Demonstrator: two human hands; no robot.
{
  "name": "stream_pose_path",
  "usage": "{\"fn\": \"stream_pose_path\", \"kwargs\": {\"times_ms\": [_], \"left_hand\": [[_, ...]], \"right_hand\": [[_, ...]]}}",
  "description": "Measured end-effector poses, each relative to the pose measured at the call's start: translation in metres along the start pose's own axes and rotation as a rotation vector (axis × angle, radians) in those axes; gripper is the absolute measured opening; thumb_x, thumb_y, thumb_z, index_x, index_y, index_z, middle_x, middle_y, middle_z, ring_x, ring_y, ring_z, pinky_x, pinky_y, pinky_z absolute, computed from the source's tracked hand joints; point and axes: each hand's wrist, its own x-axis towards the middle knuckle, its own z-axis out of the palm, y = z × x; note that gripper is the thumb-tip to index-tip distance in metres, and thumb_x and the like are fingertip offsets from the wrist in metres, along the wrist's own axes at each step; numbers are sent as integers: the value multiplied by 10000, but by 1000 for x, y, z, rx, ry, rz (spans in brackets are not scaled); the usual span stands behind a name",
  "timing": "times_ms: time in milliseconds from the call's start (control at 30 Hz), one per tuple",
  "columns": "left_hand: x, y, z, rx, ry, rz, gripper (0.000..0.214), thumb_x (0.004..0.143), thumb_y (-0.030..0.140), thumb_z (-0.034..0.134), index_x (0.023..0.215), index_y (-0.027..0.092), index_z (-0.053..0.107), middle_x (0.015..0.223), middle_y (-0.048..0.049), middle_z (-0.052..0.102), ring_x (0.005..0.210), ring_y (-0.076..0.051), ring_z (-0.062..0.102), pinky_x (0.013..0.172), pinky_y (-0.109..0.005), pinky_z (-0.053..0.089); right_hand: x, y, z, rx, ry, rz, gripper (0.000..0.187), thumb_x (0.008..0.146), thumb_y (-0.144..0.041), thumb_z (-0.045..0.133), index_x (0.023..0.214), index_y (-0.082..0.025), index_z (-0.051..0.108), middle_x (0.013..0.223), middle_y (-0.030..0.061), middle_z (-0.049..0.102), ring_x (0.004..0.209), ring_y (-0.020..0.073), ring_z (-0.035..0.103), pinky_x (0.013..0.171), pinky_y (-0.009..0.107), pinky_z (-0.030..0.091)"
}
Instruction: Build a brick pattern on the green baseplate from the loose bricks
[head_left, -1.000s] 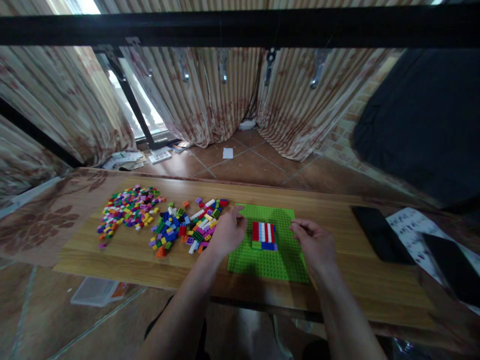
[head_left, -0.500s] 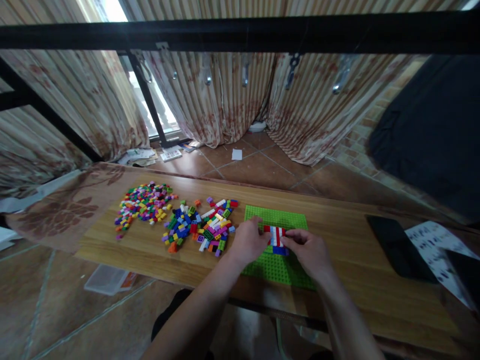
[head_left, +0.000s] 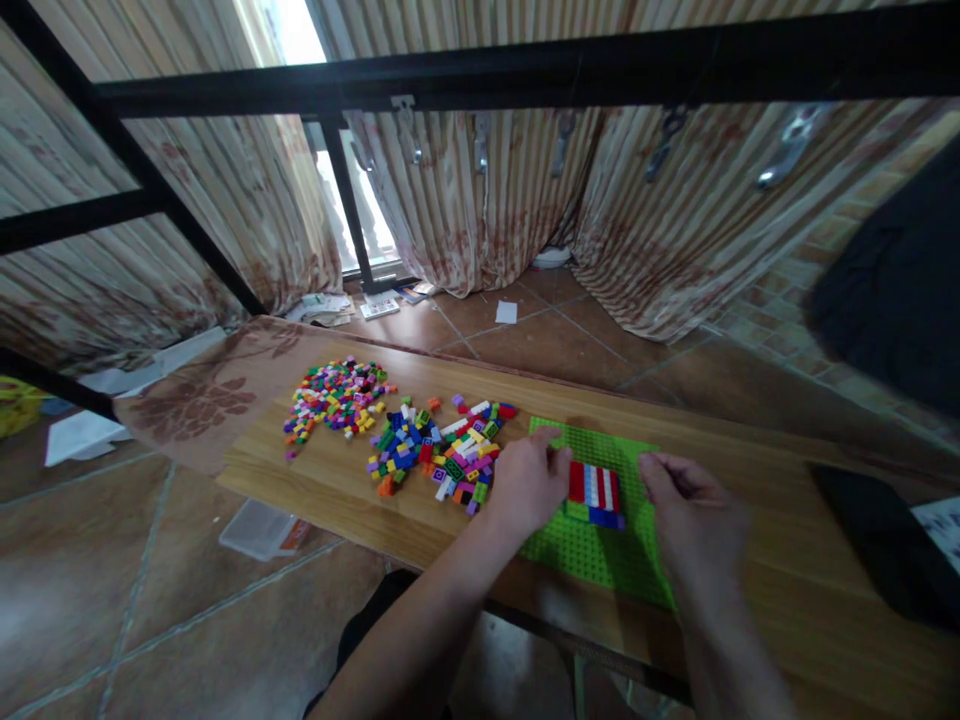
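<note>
A small build of toy bricks [head_left: 594, 487] in red and white stripes, with blue pieces along its near edge, sits on the green baseplate [head_left: 570, 560]. Just left of the build is my left hand [head_left: 529, 482]; it rests over the baseplate, index finger stretched forward and thumb apart from it. To the right, over the plate's right edge, hovers my right hand [head_left: 697, 520], clear of the bricks. Its fingers are bent with a gap between them, and I see nothing held there. The palm sides of both hands are hidden.
Left of the plate lies a pile of larger mixed bricks [head_left: 442, 450], and beyond it a pile of small bricks [head_left: 337, 395]. A dark flat tablet-like object [head_left: 870, 540] lies on the wooden table [head_left: 277, 470] at right. A black bar [head_left: 525, 75] crosses above.
My right hand has let go of the striped build and drawn away to the right. My left hand stays beside the build. The view has shifted left.
</note>
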Motion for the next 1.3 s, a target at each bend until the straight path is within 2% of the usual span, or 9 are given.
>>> {"fn": "stream_pose_path", "kwargs": {"times_ms": [67, 167, 333, 467, 600, 700, 800, 967, 1300], "left_hand": [[4, -4, -9, -116, 114, 25, 288, 882, 262, 493, 1092, 161, 663, 750, -52, 696, 679, -168, 637, 672, -274, 492], [12, -12, -26, -372, 291, 40, 245, 858, 240, 511, 1019, 149, 671, 711, -28, 659, 631, -132, 592, 614, -235, 465], [17, -21, -51, -740, 476, -44, 191, 811, 254, 564, 932, 138, 655, 600, 33, 562, 512, -82, 496, 496, -189, 394], [14, -30, -79, -836, 613, -44, 195, 764, 269, 632, 896, 130, 668, 579, 41, 559, 490, -65, 486, 479, -179, 373], [5, -44, -122, -1052, 867, -77, 197, 697, 256, 696, 853, 137, 673, 593, 51, 562, 487, -40, 488, 489, -157, 386], [-4, -54, -151, -1215, 988, -101, 146, 696, 184, 676, 830, 131, 656, 589, 62, 551, 465, -19, 470, 475, -132, 378], [-9, -60, -168, -1385, 992, -205, 54, 767, 133, 600, 815, 132, 625, 557, 78, 519, 429, -11, 447, 459, -123, 381], [-10, -64, -175, -1568, 866, -272, 108, 864, 92, 502, 815, 128, 592, 541, 77, 499, 407, -16, 446, 442, -129, 386], [-11, -70, -178, -1662, 763, -258, 195, 892, 54, 406, 822, 120, 576, 540, 66, 479, 404, -25, 422, 442, -136, 395]], "right_hand": [[-10, -10, 11, 10, 31, -78, 252, 771, -407, 674, 811, -161, 713, 702, 32, 691, 630, 165, 617, 618, 294, 484], [-31, -22, 27, -1, -32, -269, 189, 816, -360, 658, 805, -177, 705, 718, 23, 688, 639, 148, 614, 629, 275, 485], [-63, -29, 51, 5, -347, -576, 78, 879, -208, 607, 875, -204, 684, 781, 4, 681, 694, 124, 620, 664, 246, 482], [-78, -26, 68, 9, -489, -638, 98, 895, -161, 580, 920, -204, 664, 778, 5, 661, 700, 127, 610, 665, 255, 478], [-85, -22, 80, 0, -524, -657, 114, 899, -152, 570, 949, -209, 655, 811, 15, 670, 740, 141, 617, 697, 274, 484], [-87, -20, 89, -66, -507, -657, 112, 905, -173, 563, 954, -210, 657, 845, 26, 676, 788, 159, 617, 730, 294, 483], [-86, -18, 98, -180, -445, -661, 117, 904, -217, 569, 976, -203, 660, 913, 51, 682, 871, 193, 604, 794, 335, 475], [-78, -14, 111, -382, -341, -651, 202, 887, -279, 588, 1048, -177, 655, 1022, 95, 675, 970, 249, 560, 854, 390, 451], [-76, -18, 128, -493, -409, -543, 241, 880, -321, 586, 1052, -168, 656, 1028, 96, 687, 980, 269, 552, 875, 409, 420]]}}
